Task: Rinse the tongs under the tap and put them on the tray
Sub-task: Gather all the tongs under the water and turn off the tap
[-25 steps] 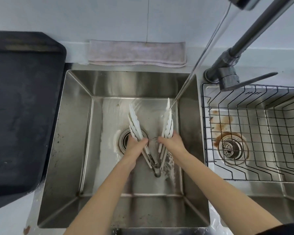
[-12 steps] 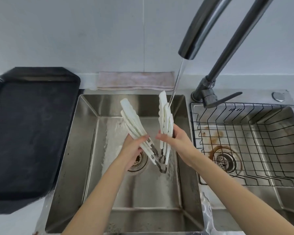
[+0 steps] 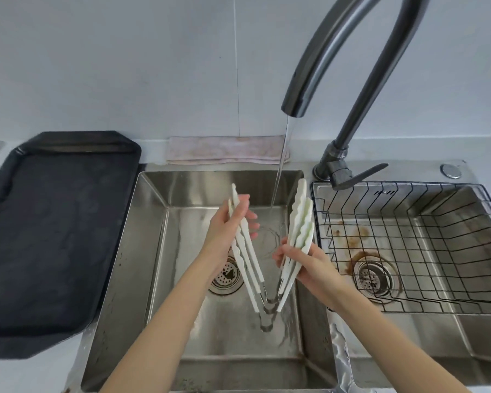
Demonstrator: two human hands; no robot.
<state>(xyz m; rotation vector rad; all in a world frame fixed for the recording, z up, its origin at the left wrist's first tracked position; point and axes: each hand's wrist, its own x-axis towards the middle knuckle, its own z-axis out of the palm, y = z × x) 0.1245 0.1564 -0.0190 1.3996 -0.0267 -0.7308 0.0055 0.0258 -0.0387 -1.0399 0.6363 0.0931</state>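
Several white tongs [image 3: 299,222] with metal hinges are stacked together and spread in a V over the left sink basin [image 3: 142,279]. My left hand [image 3: 227,234] grips the left arms and my right hand [image 3: 304,265] grips the right arms. The hinge ends point down toward me. Water runs from the dark curved tap [image 3: 318,66] and falls between the two spread sets of arms. The black tray [image 3: 48,228] lies on the counter to the left of the sink.
A wire basket [image 3: 408,239] fills the right sink basin, which has rust stains around its drain. A folded pinkish cloth [image 3: 227,150] lies behind the left basin against the wall. The tap lever [image 3: 360,174] points right.
The tongs' arms have been spread wider apart and lifted higher. The stream now falls between them instead of on the right arms. The view has tilted up.
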